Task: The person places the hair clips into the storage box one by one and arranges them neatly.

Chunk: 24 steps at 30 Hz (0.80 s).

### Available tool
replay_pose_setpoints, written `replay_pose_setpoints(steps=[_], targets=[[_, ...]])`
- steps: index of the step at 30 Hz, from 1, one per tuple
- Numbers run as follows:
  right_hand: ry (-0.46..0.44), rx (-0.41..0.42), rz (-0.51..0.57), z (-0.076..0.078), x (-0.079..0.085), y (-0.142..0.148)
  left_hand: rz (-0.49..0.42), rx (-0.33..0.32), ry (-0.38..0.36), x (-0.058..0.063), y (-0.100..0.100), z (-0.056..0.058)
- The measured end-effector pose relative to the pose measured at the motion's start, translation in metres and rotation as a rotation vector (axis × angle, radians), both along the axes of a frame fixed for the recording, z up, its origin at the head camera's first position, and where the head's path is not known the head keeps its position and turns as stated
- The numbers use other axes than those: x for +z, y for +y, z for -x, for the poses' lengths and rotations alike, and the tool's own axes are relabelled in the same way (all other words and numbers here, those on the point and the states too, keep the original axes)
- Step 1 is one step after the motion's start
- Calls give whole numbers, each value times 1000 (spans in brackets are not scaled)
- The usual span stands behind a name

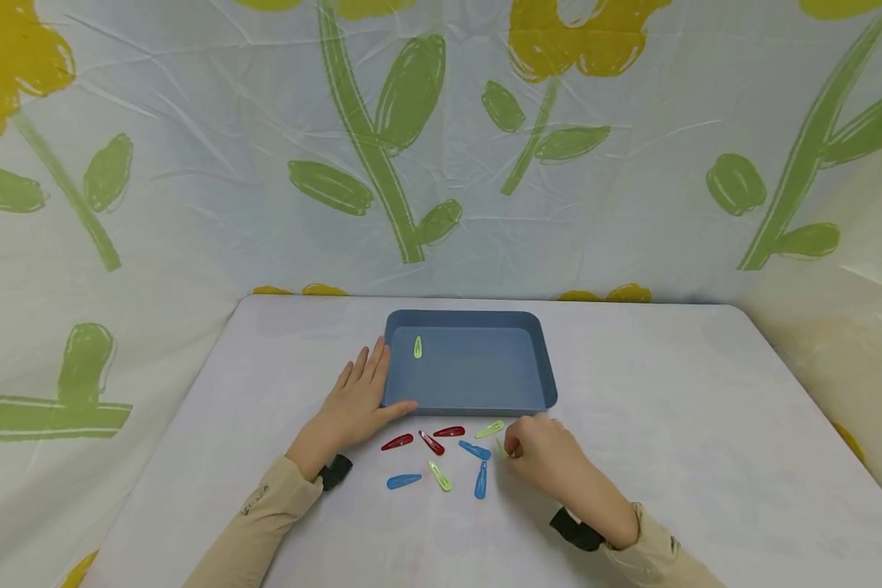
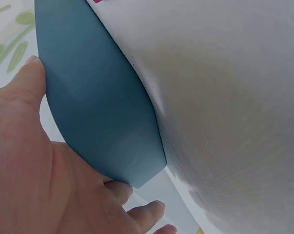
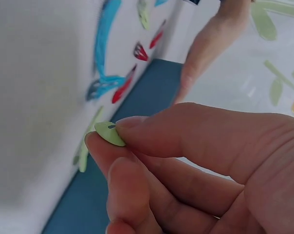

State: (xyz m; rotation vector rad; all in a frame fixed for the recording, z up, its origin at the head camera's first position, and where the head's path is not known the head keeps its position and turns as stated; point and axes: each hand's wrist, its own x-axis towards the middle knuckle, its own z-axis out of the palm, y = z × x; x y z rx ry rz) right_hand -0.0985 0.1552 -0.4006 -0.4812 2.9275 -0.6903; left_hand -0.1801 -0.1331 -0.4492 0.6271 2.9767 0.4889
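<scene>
A shallow blue-grey tray [image 1: 478, 367] lies on the table, with one green snap hair clip [image 1: 417, 348] inside near its left wall. My left hand [image 1: 356, 412] rests against the tray's left front corner, fingers spread and straight, the thumb along the front wall. Between thumb and index finger, my right hand [image 1: 547, 457] pinches another green hair clip [image 3: 108, 133] just in front of the tray's right part. Beside that hand lie a green clip [image 1: 490, 429] and two blue clips [image 1: 474, 450]. Three red clips [image 1: 431, 443] are nearer the left thumb.
Closer to the front of the white table [image 1: 669, 408] are another green clip [image 1: 439, 475] and a third blue clip [image 1: 404, 481]. A flower-printed sheet [image 1: 456, 229] hangs behind the table and at both sides.
</scene>
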Motion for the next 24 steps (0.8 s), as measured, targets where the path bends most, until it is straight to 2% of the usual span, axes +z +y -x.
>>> replay_pose_setpoints(steps=[8,24], targets=[[8,42,71,11,13,-1,3,3,-9,-2,0,0],[-3,27,168,39,44,-14,-4,-3,-5,-4,-1,0]])
